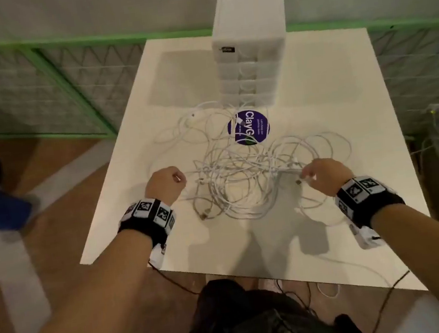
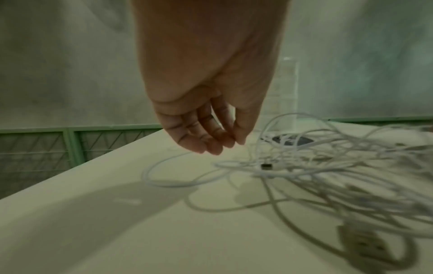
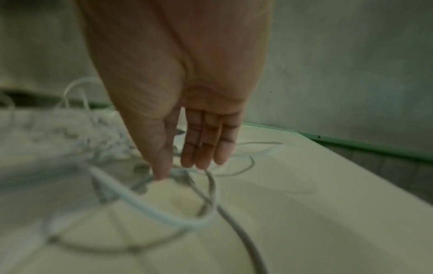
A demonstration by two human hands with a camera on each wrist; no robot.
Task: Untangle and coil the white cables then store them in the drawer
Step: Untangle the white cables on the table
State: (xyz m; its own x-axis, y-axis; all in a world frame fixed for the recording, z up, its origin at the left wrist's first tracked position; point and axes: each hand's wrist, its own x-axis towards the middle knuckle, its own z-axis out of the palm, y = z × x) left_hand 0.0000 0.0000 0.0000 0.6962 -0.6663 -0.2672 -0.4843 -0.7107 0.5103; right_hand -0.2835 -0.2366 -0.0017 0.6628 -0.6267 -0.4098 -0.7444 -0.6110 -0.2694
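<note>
A tangle of white cables [image 1: 236, 175] lies in the middle of the white table [image 1: 314, 93], with several plugs showing. Behind it stands a tall white drawer unit [image 1: 250, 43] with all drawers closed. My left hand [image 1: 165, 184] hovers at the tangle's left edge, fingers loosely curled and holding nothing; the left wrist view shows the hand [image 2: 222, 146] just above a cable loop [image 2: 164, 178]. My right hand [image 1: 321, 174] is at the tangle's right edge and pinches a cable near its plug. In the right wrist view the thumb [image 3: 161, 172] touches that cable [image 3: 152, 205]; the index finger is hidden.
A purple round sticker [image 1: 248, 127] lies under the cables in front of the drawer unit. One cable [image 1: 363, 267] trails to the table's front right edge. A green-framed mesh fence [image 1: 50, 84] runs behind the table. A black bag [image 1: 245, 315] sits below the front edge.
</note>
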